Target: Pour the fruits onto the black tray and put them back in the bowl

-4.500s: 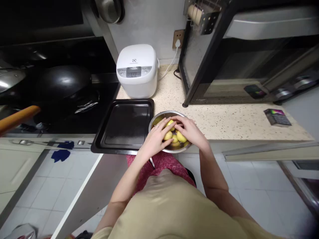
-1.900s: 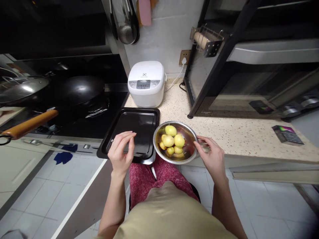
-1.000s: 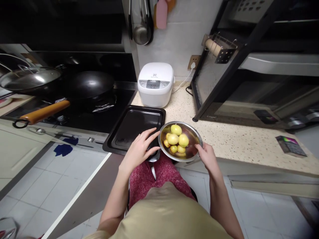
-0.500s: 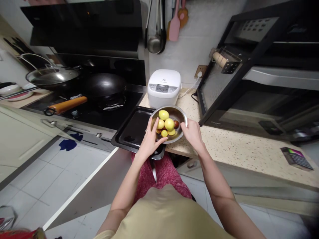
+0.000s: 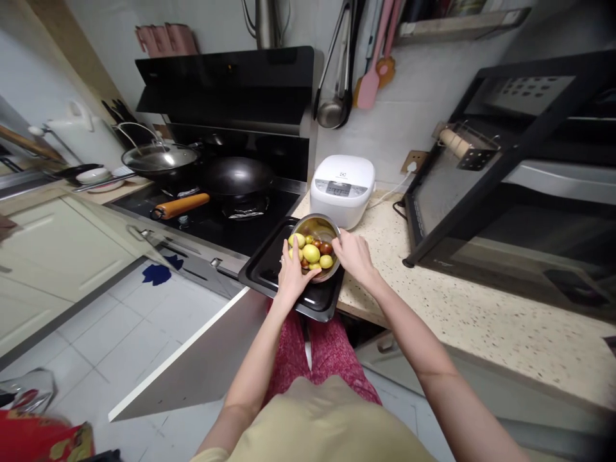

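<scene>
A metal bowl (image 5: 315, 226) tilts to the left above a black baking tray (image 5: 265, 262). Inside it are several smooth, round yellow-green fruits (image 5: 311, 253) and a few dark red ones (image 5: 326, 248), which look like small tomatoes. My right hand (image 5: 355, 258) is closed on the bowl's right rim. On the opposite side, my left hand (image 5: 291, 277) holds the bowl's lower left edge, its fingers against the fruits and its thumb along the near rim. The tray's front edge juts out past the counter.
Behind the bowl stands a white rice cooker (image 5: 342, 186). A black wok (image 5: 238, 176) with an orange handle and a lidded pan (image 5: 158, 157) sit on the stove. To the right is an oven (image 5: 529, 218) in a black rack. An open cabinet door (image 5: 187, 359) stands by my left leg.
The bowl tips more to the left and the fruits have shifted within it. Both hands remain on it. My view has turned left and up, so the scene sits further right and lower.
</scene>
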Demonstrator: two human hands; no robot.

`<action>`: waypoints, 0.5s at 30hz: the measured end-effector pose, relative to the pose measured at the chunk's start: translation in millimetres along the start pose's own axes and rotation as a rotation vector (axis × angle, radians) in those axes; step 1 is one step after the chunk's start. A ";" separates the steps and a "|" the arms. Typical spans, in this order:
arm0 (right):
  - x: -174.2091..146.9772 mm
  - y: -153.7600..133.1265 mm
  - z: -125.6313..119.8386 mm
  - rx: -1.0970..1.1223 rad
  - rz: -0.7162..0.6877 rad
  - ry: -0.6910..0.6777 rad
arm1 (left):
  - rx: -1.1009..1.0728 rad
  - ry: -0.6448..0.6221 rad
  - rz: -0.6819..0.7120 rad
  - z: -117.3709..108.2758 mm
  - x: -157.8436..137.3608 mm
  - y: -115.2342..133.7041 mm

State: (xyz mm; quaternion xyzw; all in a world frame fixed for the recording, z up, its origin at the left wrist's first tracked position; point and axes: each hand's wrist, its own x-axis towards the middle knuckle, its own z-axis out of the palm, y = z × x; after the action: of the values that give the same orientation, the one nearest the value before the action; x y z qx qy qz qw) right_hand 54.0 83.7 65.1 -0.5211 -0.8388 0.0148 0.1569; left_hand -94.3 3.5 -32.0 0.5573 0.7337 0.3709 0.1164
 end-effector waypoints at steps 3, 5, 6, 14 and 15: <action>5.1 -3.2 -5.5 -0.040 -0.017 -0.013 | 0.013 -0.015 -0.070 -2.0 -0.2 1.8; 9.5 -4.3 -9.1 -0.065 -0.025 -0.017 | 0.024 -0.026 -0.109 -3.9 -0.6 3.0; 12.1 -4.7 -10.9 -0.078 -0.027 -0.018 | 0.033 -0.030 -0.127 -4.9 -0.7 3.5; 30.6 -9.6 -23.9 -0.149 -0.067 -0.032 | 0.099 -0.057 -0.160 -8.7 -2.1 6.0; 31.9 -10.1 -25.1 -0.157 -0.072 -0.036 | 0.104 -0.061 -0.159 -8.7 -2.5 6.8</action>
State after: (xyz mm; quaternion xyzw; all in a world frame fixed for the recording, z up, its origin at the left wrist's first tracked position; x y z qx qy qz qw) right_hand 39.3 103.7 98.8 -0.5010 -0.8583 -0.0472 0.1008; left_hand -93.6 -1.7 -21.9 0.5137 0.7899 0.3050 0.1386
